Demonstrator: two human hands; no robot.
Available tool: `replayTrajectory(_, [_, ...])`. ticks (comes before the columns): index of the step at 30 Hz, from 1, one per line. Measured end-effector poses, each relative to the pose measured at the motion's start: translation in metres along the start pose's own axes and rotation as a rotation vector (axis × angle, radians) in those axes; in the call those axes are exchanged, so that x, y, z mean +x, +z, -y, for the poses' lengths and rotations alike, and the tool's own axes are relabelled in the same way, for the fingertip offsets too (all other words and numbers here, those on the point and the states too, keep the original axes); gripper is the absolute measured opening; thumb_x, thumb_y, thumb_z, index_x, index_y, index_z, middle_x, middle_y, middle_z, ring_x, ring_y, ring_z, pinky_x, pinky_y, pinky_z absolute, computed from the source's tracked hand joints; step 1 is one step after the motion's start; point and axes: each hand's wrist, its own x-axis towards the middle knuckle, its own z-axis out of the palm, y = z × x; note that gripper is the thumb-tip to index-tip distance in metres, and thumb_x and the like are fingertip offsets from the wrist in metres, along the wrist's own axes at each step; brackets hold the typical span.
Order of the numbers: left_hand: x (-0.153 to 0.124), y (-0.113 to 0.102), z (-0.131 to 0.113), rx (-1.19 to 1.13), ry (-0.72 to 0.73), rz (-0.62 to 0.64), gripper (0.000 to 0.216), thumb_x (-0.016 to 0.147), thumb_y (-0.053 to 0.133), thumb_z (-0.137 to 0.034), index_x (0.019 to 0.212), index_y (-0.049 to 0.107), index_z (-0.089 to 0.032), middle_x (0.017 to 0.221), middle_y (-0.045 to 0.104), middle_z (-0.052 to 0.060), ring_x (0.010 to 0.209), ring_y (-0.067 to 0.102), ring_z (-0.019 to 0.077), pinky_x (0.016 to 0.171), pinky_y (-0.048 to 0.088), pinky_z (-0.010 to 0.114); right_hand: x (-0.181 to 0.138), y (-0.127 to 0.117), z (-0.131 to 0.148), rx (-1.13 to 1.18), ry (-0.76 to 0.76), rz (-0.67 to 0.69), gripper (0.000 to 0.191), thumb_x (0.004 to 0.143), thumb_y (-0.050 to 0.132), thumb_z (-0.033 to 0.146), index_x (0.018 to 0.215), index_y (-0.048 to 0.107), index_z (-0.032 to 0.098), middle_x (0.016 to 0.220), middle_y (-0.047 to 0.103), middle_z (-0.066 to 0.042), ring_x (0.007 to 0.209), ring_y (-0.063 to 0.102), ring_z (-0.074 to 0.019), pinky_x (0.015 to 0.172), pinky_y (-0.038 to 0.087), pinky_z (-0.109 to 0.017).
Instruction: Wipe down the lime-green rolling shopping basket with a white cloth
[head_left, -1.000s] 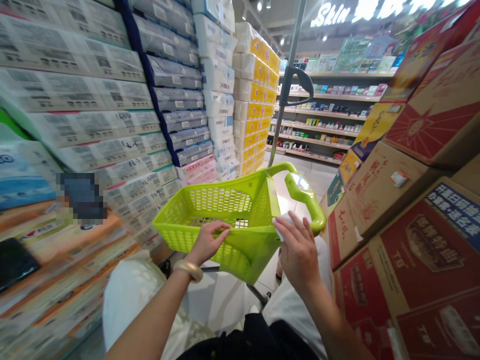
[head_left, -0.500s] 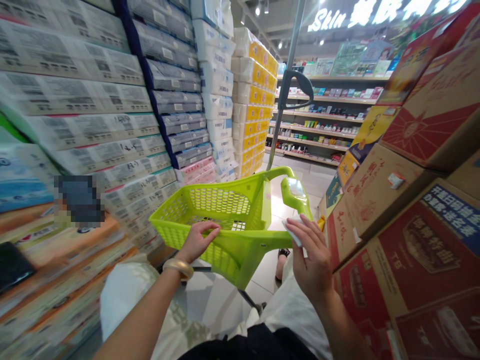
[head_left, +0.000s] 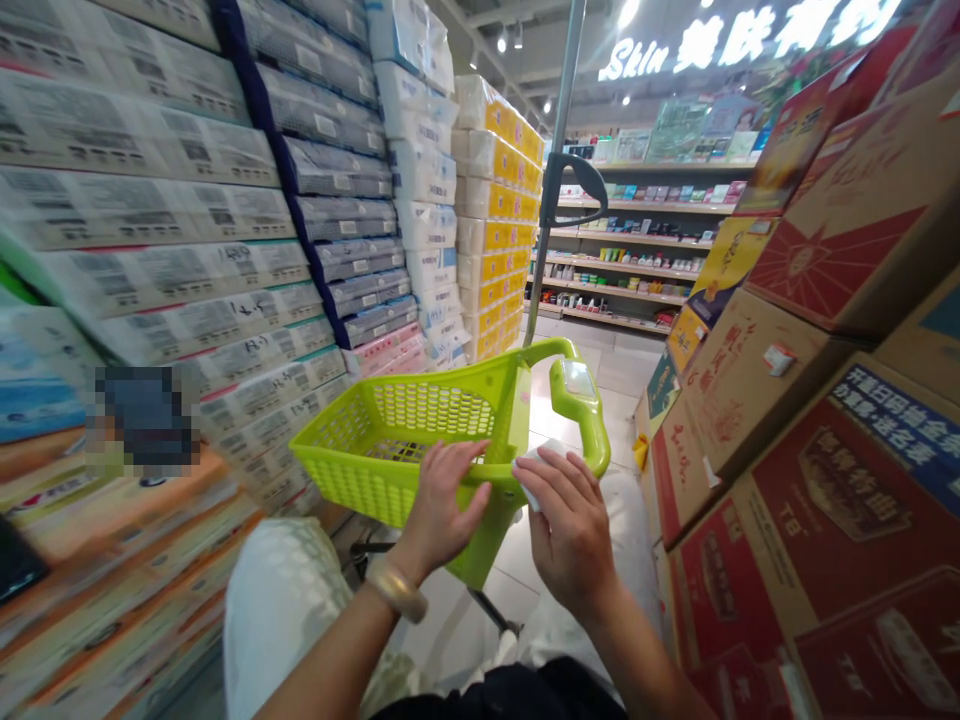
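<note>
At the near edge, pale trousers (head_left: pixel 274 600) are seen below two bare forearms. A wide gold-coloured bangle (head_left: pixel 396 590) is worn on the left wrist. The left hand (head_left: pixel 442 505) is placed at the near rim of a lime-green plastic shopping cart basket with perforated walls (head_left: pixel 352 485); its thumb is spread apart from the fingers, and whether the rim is being gripped cannot be told. By the right hand (head_left: pixel 566 520), a thin white sheet of cloth or tissue (head_left: pixel 551 447) is held under extended fingers, laid side by side, against the cart's near bar, just left of its looped green handle (head_left: pixel 592 430). The basket is positioned between both hands and the far aisle. At the left, orange-and-cream wrapped packs (head_left: pixel 127 575) are stacked; at the right, red-and-brown cardboard cartons (head_left: pixel 832 490) are piled. Beyond the cart, a grey metal pole with a dark loop handle (head_left: pixel 551 190) is seen, with yellow-and-white packs (head_left: pixel 506 235) stacked to its left. Farthest away, product-filled shelves (head_left: pixel 637 240) are topped by a lit white sign (head_left: pixel 750 48).
</note>
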Motion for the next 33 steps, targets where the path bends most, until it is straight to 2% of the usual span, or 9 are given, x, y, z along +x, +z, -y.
replayTrajectory(3, [-0.001,0.011,-0.027,-0.076,0.007,0.063,0.038,0.088,0.052,-0.034,0.125,0.055,-0.024,0.119,0.064,0.008,0.113,0.055,0.0265,0.109,0.031,0.048,-0.002,-0.007,-0.005,0.007,0.007,-0.02,0.042,0.089,0.042,0.003,0.118,0.064,0.024,0.115,0.072,-0.003,0.122,0.058,-0.0202,0.112,0.036,-0.041])
replayTrajectory(7, [-0.002,0.016,-0.028,-0.111,-0.017,0.051,0.031,0.084,0.054,-0.029,0.115,0.057,-0.023,0.112,0.063,0.008,0.108,0.054,0.0266,0.1,0.038,0.045,0.002,-0.014,-0.011,-0.045,0.121,-0.163,0.039,0.088,0.045,0.005,0.117,0.064,0.023,0.115,0.072,-0.006,0.122,0.058,-0.0229,0.111,0.037,-0.044])
replayTrajectory(13, [-0.001,0.016,-0.02,-0.141,0.016,0.037,0.031,0.087,0.052,-0.035,0.115,0.055,-0.022,0.109,0.062,0.008,0.104,0.054,0.0259,0.096,0.039,0.043,0.01,-0.002,0.005,0.048,-0.007,0.069,0.039,0.086,0.044,0.004,0.111,0.067,0.024,0.108,0.073,-0.003,0.114,0.062,-0.02,0.109,0.038,-0.04])
replayTrajectory(20, [-0.002,0.011,-0.023,-0.145,-0.007,0.041,0.032,0.081,0.053,-0.022,0.112,0.056,-0.024,0.106,0.063,0.006,0.102,0.054,0.0263,0.096,0.038,0.044,0.003,-0.016,-0.015,0.026,0.13,-0.159,0.032,0.091,0.048,0.009,0.114,0.066,0.022,0.112,0.072,-0.007,0.117,0.06,-0.0248,0.104,0.044,-0.047])
replayTrajectory(24, [-0.003,0.011,-0.019,-0.145,0.007,0.003,0.028,0.086,0.053,-0.032,0.111,0.057,-0.022,0.106,0.063,0.007,0.102,0.054,0.0262,0.095,0.039,0.044,0.002,-0.009,-0.003,0.052,-0.005,-0.002,0.035,0.09,0.046,0.006,0.114,0.065,0.023,0.115,0.072,-0.005,0.12,0.059,-0.0231,0.109,0.039,-0.046])
replayTrajectory(26, [-0.002,0.01,-0.016,-0.144,0.014,0.008,0.028,0.086,0.052,-0.033,0.112,0.057,-0.022,0.106,0.063,0.007,0.102,0.054,0.026,0.095,0.039,0.043,0.002,-0.008,-0.003,0.094,-0.025,0.033,0.034,0.09,0.048,0.007,0.114,0.066,0.023,0.114,0.072,-0.004,0.119,0.06,-0.0225,0.108,0.04,-0.045])
replayTrajectory(31, [-0.002,0.007,-0.012,-0.124,0.008,-0.002,0.029,0.083,0.053,-0.026,0.111,0.057,-0.022,0.105,0.063,0.006,0.102,0.055,0.0257,0.095,0.039,0.043,0.002,-0.011,-0.018,0.224,0.178,-0.214,0.031,0.093,0.05,0.01,0.116,0.066,0.023,0.114,0.071,-0.008,0.118,0.06,-0.0245,0.102,0.048,-0.048])
replayTrajectory(33, [-0.001,0.006,-0.011,-0.124,0.006,-0.008,0.028,0.082,0.054,-0.026,0.109,0.057,-0.022,0.104,0.063,0.006,0.102,0.054,0.0258,0.095,0.039,0.043,0.001,-0.01,-0.015,0.238,0.176,-0.203,0.032,0.092,0.05,0.009,0.117,0.065,0.023,0.115,0.07,-0.008,0.12,0.059,-0.0245,0.104,0.046,-0.049])
